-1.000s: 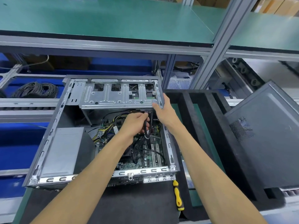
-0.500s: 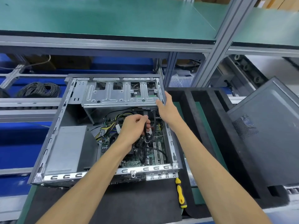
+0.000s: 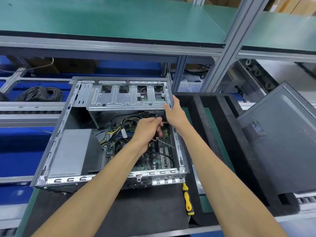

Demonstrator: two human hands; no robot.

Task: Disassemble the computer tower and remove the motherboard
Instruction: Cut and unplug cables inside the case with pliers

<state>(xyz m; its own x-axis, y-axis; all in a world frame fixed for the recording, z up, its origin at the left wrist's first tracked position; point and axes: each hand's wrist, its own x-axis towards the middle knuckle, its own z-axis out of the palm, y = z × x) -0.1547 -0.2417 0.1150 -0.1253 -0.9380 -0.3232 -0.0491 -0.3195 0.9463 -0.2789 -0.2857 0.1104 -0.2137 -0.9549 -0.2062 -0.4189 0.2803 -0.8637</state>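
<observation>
Computer tower (image 3: 56,146), side panel off, lies on its side on a dark mat (image 3: 136,214) that covers the near part of the surface. Inside it, the motherboard (image 3: 150,159) sits against the bottom, green and crowded with slots, with yellow and black wires (image 3: 116,129) running over its far end. A grey power supply (image 3: 70,151) fills the left part of the case, and a silver drive cage (image 3: 124,96) spans the far end above the board.

Left hand (image 3: 147,130) reaches into the case, its fingers curled and pinching a black cable (image 3: 158,117) just under the drive cage. Right hand (image 3: 174,112) grips the far right corner of the case, thumb on the inner side of the rim and fingers wrapped over the outer edge.

A yellow-and-black screwdriver (image 3: 188,199) lies on the mat just beside the near right corner of the tower. To the right stands a black foam rack (image 3: 222,134) with deep slots, and a dark grey side panel (image 3: 282,142) with a perforated vent leans in it. A green shelf (image 3: 119,19) on an aluminium frame (image 3: 227,40) runs overhead. Behind the tower, on the left, a coil of black cable (image 3: 41,94) rests on a blue-floored conveyor with metal rails.
</observation>
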